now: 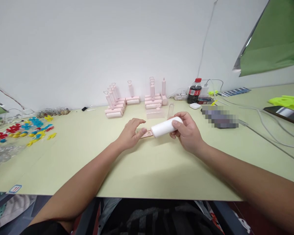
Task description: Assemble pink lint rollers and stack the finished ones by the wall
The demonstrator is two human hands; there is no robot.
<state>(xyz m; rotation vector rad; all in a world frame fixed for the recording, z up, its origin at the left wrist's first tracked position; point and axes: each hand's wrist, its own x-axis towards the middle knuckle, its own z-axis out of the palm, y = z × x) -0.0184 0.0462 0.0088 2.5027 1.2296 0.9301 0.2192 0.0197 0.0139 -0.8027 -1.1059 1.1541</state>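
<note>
Left hand (pixel 131 134) half-open at pink handle (pixel 149 133), hold unclear; right hand (pixel 188 133) grips white roll (pixel 163 128). I judge pink rollers (pixel 114 113), eleven to twelve o'clock, done; this one not.

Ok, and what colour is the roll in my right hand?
The roll is white, best seen in the head view.

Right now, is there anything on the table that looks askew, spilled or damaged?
I see nothing spilled or damaged. One small oddity: the back-right pink roller looks turned sideways, its top seen nearly edge-on, unlike its heart-topped neighbours.
</note>
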